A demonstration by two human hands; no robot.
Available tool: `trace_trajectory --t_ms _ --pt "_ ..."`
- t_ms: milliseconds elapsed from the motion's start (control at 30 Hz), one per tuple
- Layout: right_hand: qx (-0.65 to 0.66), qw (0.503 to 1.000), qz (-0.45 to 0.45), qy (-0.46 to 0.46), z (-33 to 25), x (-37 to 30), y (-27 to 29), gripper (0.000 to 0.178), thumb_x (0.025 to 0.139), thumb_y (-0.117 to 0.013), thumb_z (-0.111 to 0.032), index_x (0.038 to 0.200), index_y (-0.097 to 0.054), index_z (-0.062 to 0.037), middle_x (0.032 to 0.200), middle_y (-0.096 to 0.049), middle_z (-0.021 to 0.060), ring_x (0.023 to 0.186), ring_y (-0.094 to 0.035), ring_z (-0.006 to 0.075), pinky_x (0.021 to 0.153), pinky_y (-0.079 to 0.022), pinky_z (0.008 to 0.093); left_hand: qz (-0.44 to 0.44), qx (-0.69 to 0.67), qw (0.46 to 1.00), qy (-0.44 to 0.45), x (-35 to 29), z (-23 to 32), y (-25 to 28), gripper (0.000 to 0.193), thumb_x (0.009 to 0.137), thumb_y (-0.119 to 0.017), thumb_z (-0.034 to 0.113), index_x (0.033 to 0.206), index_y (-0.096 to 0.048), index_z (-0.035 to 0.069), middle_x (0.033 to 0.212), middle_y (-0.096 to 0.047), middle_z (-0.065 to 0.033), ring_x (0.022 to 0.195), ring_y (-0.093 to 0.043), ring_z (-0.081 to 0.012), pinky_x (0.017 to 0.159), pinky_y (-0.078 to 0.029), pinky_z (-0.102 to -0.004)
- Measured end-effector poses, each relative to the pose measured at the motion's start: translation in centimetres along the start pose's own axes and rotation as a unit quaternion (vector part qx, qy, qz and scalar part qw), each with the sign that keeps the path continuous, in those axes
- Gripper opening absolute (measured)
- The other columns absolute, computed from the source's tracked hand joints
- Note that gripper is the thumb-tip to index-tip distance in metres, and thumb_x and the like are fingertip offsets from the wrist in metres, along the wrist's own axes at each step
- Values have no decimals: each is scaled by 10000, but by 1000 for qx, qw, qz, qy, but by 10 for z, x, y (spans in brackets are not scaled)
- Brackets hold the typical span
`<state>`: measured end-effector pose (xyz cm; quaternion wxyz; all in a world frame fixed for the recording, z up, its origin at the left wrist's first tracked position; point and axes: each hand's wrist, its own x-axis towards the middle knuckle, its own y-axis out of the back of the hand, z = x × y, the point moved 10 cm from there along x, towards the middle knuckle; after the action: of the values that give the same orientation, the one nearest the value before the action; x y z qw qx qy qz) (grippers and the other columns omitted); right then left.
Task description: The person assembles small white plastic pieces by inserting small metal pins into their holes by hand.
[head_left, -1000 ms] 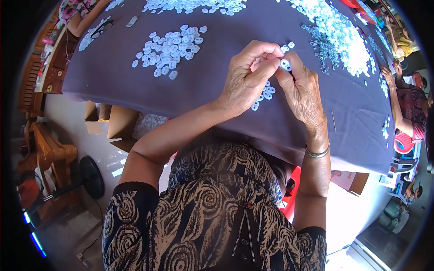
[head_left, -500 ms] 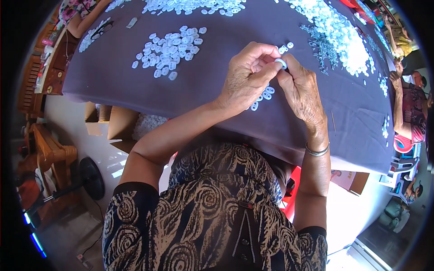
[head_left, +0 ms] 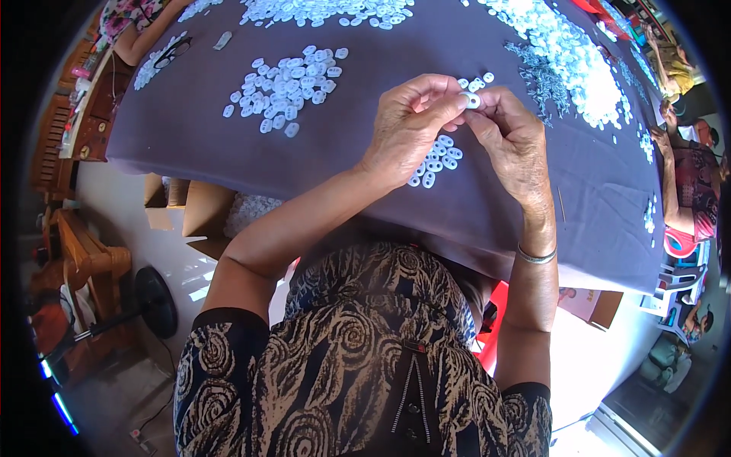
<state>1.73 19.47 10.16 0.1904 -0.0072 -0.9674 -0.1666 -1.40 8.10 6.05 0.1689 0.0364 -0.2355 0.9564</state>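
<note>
A small white oval plastic-looking piece (head_left: 474, 100) is held above a dark purple-grey cloth-covered table (head_left: 320, 156), pinched between the fingertips of the left hand (head_left: 415, 126) and right hand (head_left: 515, 145), which meet at it. The two-sided grip presumably steadies so small an object. Nearer the wearer than the held piece lies a loose cluster of white two-holed ovals (head_left: 434, 162); to its left, a larger heap of white ovals (head_left: 289, 85); to its right, a scatter of small dark slender parts (head_left: 546, 84). This spacing probably keeps stocks separate and reachable. No lettering is legible on the held piece; printing on the cardboard box (head_left: 585, 303), lower right of it, is too small to read.
</note>
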Motion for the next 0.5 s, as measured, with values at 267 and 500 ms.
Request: trace_trajectory --t_ms 267,500 --pt "137 982 8 -127 19 -3 1 161 911 -508 -98 1010 -603 -15 764 -572 24 472 -345 -1 396 -292 175 -2 31 999 -31 -2 9 -2 146 860 -639 94 970 -636 -2 839 -638 -66 707 -599 -129 668 -493 -253" --pt "268 946 33 -181 27 -6 -3 155 893 -513 -89 990 -599 -5 732 -535 13 451 -299 -10 369 -237 168 -9 16 999 -27 -3 11 -5 169 881 -617 113 992 -634 -13 821 -634 -74 690 -603 -138 674 -504 -272"
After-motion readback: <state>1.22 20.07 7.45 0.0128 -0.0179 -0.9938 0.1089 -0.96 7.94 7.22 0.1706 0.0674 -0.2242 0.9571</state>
